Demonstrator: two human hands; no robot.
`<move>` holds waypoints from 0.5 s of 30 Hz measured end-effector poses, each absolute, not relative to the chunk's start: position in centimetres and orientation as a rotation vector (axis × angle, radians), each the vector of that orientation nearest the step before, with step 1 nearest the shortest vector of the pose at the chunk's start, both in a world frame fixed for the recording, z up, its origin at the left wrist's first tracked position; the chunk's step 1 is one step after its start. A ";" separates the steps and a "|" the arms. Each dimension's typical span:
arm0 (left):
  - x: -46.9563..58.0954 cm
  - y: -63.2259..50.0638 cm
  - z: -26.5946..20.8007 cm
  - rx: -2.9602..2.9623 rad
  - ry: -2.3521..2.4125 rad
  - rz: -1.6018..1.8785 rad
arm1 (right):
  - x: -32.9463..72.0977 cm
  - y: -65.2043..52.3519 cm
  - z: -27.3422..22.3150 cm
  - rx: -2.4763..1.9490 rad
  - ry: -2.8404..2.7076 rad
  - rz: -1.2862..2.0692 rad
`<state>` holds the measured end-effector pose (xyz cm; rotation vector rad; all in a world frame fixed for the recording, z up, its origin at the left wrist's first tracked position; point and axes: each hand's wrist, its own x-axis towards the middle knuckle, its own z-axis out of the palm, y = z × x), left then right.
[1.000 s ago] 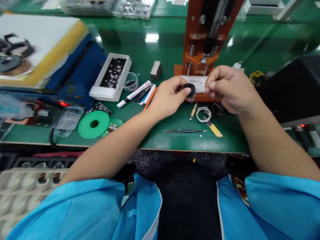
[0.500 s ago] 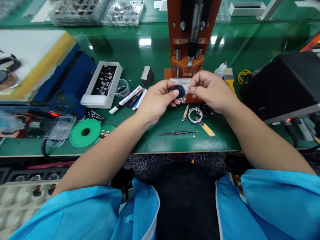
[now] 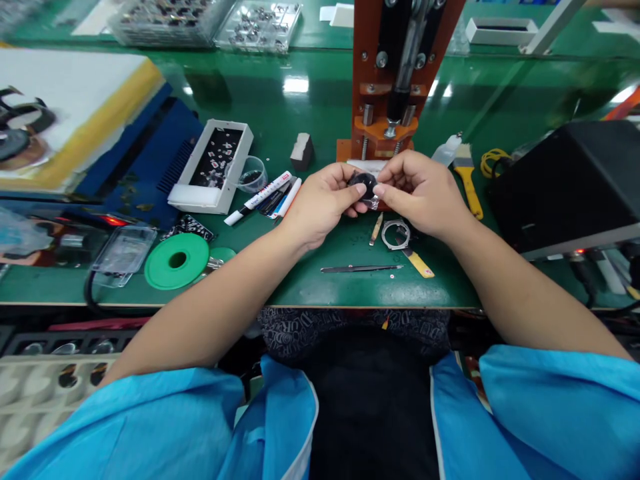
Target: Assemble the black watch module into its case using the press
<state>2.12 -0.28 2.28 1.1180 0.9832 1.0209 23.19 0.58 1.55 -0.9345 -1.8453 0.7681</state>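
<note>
A dark, glossy round disc (image 3: 364, 181), resembling a watch face, is gripped between the thumb and fingers of my left hand (image 3: 325, 203). Clear film shows at its lower edge. My right hand (image 3: 419, 193) is closed in a pinch at the disc's right edge; what lies between its fingertips is too small to make out. Below the hands, a silver watch case ring (image 3: 395, 224) lies partly over a yellow-handled blade (image 3: 419, 264). Dark tweezers (image 3: 361, 269) rest nearer the table edge, and a small tan-handled tool (image 3: 376, 229) lies left of the ring.
An orange press (image 3: 361, 100) stands just behind my hands. To the left are markers (image 3: 265, 195), a white box of small parts (image 3: 235, 167) and a green spool (image 3: 159, 263). A yellow brush (image 3: 467, 183) and a black machine (image 3: 570, 180) stand to the right.
My right hand has come in from a little to the right, and its fingertips now meet the disc's edge. My left hand still holds the disc. The camera view has shifted slightly.
</note>
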 end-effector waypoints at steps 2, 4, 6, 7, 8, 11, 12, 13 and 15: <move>2.1 -0.2 2.4 1.097 0.987 1.016 | 23.1 0.4 1.6 -0.906 -1.910 0.682; 2.1 -0.2 2.4 1.067 0.978 1.014 | 23.1 0.3 1.6 -0.890 -1.975 0.581; 2.1 -0.2 2.5 1.035 0.954 1.019 | 23.1 0.4 1.5 -0.866 -2.035 0.503; 2.0 -0.2 2.5 1.027 0.944 1.021 | 23.1 0.5 1.5 -0.846 -2.057 0.477; 2.0 -0.2 2.5 1.025 0.940 1.027 | 23.1 0.5 1.5 -0.825 -2.068 0.469; 1.9 -0.1 2.3 1.035 0.965 1.034 | 22.9 0.4 1.5 -0.825 -1.985 0.625; 1.8 -0.1 2.2 1.032 0.974 1.037 | 22.9 0.3 1.6 -0.845 -1.915 0.708; 1.8 0.0 2.1 1.027 0.979 1.039 | 22.8 0.4 1.6 -0.869 -1.836 0.788; 1.7 0.1 2.0 1.022 0.973 1.038 | 22.9 0.6 1.7 -0.905 -1.687 0.923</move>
